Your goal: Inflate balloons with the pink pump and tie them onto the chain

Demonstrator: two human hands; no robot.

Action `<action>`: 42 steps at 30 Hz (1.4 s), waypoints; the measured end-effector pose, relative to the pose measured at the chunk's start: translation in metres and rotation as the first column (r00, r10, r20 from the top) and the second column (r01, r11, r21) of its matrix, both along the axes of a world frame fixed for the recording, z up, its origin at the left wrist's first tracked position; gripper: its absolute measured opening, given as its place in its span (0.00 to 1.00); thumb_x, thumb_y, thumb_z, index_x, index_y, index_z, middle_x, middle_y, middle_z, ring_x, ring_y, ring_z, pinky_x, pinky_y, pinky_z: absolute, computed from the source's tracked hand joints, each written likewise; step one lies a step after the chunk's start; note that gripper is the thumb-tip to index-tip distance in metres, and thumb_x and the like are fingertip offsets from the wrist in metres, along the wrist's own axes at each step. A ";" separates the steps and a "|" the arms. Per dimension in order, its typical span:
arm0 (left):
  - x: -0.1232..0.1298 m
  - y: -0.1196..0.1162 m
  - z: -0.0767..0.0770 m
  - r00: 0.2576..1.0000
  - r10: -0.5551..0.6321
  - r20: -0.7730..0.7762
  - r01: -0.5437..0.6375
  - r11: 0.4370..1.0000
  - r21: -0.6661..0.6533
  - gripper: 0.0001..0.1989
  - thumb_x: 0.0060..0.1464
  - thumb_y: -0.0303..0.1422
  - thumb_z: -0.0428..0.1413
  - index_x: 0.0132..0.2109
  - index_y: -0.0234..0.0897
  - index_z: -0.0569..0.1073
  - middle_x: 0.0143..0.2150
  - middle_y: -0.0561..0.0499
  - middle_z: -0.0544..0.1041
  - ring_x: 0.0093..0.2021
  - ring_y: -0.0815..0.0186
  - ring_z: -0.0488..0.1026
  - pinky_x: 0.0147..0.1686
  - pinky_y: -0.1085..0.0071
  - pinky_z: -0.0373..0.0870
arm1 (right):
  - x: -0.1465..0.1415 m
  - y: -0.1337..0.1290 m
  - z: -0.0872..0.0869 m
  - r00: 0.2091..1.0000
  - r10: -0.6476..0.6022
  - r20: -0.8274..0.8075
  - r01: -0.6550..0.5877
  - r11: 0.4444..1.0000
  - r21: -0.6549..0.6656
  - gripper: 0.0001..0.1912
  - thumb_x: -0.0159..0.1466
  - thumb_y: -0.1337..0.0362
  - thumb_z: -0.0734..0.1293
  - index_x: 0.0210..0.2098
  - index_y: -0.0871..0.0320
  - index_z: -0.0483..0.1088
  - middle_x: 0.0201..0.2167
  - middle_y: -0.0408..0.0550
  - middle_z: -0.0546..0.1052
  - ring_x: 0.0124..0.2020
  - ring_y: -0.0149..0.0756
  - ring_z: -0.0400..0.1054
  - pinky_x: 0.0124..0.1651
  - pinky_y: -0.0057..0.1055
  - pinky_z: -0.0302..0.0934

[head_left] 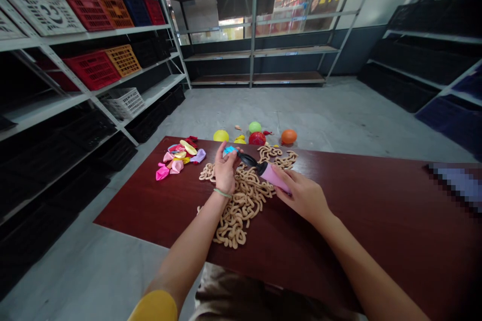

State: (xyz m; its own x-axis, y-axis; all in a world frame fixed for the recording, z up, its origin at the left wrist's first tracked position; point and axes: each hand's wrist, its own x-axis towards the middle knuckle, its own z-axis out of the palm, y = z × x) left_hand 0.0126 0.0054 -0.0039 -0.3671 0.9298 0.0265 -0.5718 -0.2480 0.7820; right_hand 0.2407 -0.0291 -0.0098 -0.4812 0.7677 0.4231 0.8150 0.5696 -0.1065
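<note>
Hands with a pink balloon pump (275, 176)
The left hand (225, 173) pinches a blue balloon (229, 151) at the pump's black tip. The right hand (301, 195) grips the pump, above the red table (376, 230).

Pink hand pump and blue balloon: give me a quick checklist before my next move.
1. Blue balloon pinched in left hand: ok.
2. Pink hand pump gripped in right hand: ok.
3. Black nozzle seated in the balloon's neck: cannot tell, the left fingers hide the join.
4. Hands and pump free of the tan knobbly cord: not ok, the pile lies directly beneath them.
5. Deflated balloons apart from the hands: ok, they lie off to the left.
</note>
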 end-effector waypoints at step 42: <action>0.012 -0.002 -0.003 0.996 -0.061 -0.063 0.064 0.997 0.038 0.17 0.57 0.47 0.55 0.39 0.35 0.73 0.37 0.46 0.80 0.44 0.60 0.78 0.46 0.62 0.73 | -0.018 -0.008 0.001 0.985 0.041 -0.169 -0.056 0.995 -0.083 0.31 0.66 0.59 0.63 0.67 0.50 0.54 0.55 0.49 0.73 0.50 0.43 0.72 0.49 0.40 0.69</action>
State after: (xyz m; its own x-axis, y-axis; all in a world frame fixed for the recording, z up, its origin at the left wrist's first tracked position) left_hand 0.0248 0.0032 -0.0070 -0.3049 0.9485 0.0855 -0.5378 -0.2455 0.8065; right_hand 0.2225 -0.0375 -0.0092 -0.4470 0.7826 0.4333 0.7532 0.5906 -0.2896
